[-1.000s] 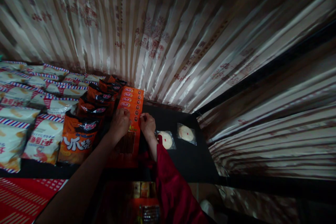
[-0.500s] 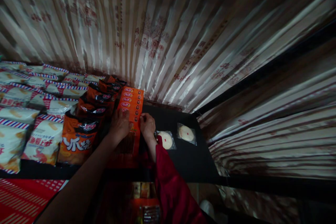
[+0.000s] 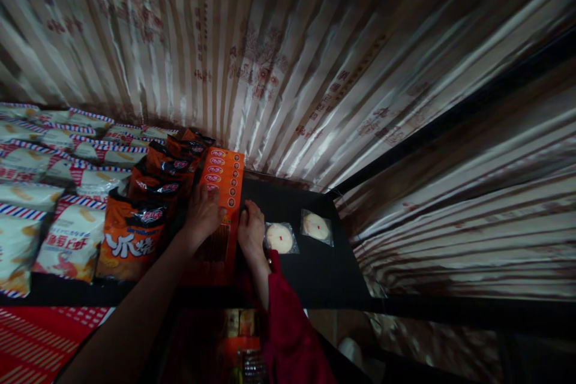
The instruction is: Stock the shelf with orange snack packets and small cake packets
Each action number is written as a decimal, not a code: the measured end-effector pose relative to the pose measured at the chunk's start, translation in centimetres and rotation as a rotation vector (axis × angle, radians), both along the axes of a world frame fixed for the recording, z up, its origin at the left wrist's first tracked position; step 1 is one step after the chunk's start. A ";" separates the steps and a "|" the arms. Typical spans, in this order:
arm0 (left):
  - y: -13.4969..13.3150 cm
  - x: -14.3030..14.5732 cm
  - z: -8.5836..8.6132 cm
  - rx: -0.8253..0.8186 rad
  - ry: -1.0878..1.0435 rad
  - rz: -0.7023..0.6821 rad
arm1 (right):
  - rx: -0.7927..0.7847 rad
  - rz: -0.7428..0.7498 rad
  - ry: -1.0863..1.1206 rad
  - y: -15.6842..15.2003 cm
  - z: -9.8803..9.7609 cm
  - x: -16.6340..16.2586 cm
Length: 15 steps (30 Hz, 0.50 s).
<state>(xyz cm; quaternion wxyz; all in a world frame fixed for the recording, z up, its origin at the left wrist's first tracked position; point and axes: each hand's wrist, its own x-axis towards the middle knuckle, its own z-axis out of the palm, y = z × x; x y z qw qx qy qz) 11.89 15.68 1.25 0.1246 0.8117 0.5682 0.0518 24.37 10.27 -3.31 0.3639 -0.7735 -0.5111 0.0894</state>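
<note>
A row of overlapping orange snack packets (image 3: 234,192) lies on the black shelf, the front one showing brown sticks through a clear window. My left hand (image 3: 202,216) rests on the left side of these packets, fingers extended and not wrapped round anything. Along their right edge lies my right hand (image 3: 252,229), its fingers loosely bent and pointing away from me, holding nothing that I can see. Right beside that hand is a round white cake (image 3: 279,239) in clear wrap, and a second wrapped cake (image 3: 316,227) sits farther right.
Orange-and-black snack bags (image 3: 130,237) stand left of the packets, with rows of white bags (image 3: 69,240) beyond. A pleated plastic curtain (image 3: 270,72) hangs behind. A red basket (image 3: 40,342) is at the lower left. More packages (image 3: 245,342) show below the black shelf (image 3: 324,276).
My right hand has slid slightly toward me along the packets' right edge, and its fingers have straightened from a pinch. My left hand stays on the packets. The view has shifted a little.
</note>
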 end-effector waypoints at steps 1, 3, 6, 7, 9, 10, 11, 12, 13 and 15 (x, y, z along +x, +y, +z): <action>0.0 0.0 0.0 -0.004 -0.007 0.006 | -0.002 0.016 -0.021 -0.3 -0.2 -0.2; -0.1 0.0 -0.1 -0.022 -0.015 0.023 | -0.010 0.048 -0.065 -0.6 -0.5 -0.6; -0.2 0.0 -0.1 -0.045 -0.018 0.042 | -0.027 0.080 -0.124 -0.7 -0.7 -1.0; -0.2 0.0 -0.1 -0.048 -0.019 0.044 | -0.033 0.086 -0.138 -0.6 -0.7 -1.1; -0.1 0.1 -0.1 -0.049 -0.020 0.044 | -0.043 0.089 -0.159 -0.4 -0.7 -1.1; -0.1 0.1 -0.1 -0.052 -0.017 0.044 | -0.047 0.087 -0.166 -0.2 -0.7 -1.1; 0.0 0.1 -0.2 -0.055 -0.013 0.043 | -0.051 0.083 -0.171 -0.1 -0.7 -1.1; 0.0 0.1 -0.3 -0.055 -0.010 0.041 | -0.056 0.078 -0.176 0.0 -0.8 -1.2; 0.1 0.1 -0.3 -0.052 -0.009 0.039 | -0.060 0.072 -0.181 0.1 -0.8 -1.2; 0.2 0.1 -0.6 -0.035 -0.012 0.033 | -0.067 0.063 -0.189 0.3 -1.0 -1.2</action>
